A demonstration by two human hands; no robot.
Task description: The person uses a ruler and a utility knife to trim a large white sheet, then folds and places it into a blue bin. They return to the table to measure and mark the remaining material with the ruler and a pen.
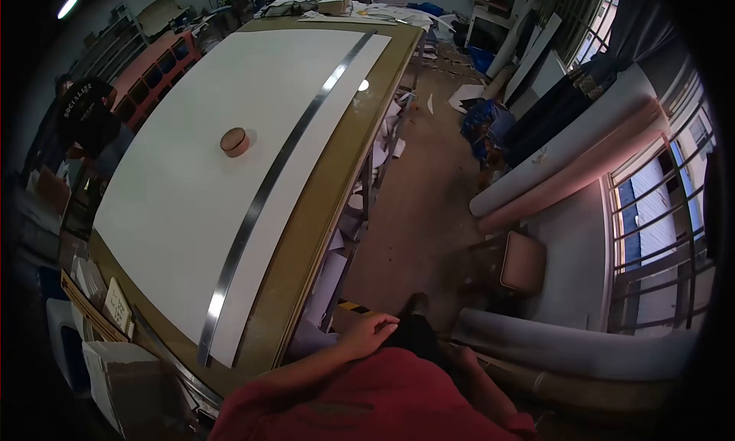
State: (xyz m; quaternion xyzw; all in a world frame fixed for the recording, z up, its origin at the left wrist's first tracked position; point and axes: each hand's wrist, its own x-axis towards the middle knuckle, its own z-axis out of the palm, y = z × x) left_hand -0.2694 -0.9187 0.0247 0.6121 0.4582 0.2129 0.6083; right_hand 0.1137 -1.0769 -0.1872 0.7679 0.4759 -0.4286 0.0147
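My left hand [369,335] is held low in front of my red shirt, beside the near right edge of the table. Its fingers are loosely curled, the thumb stands a little apart from them, and I see nothing in it. My right hand [462,358] hangs at my right side near a pale roll [574,345]; its fingers are dark and mostly hidden. On the table [302,257] lies a large white sheet [191,188]. A long metal straightedge [268,182] runs along the sheet's right side. A round brown object [235,142] rests on the sheet, left of the straightedge.
A person in a black shirt [90,119] stands beyond the table's left side. Long rolls [566,146] lean by the barred windows at right, above a brown-seated stool [524,262]. A carton [134,383] stands at the near left. Floor [406,204] runs along the table's right.
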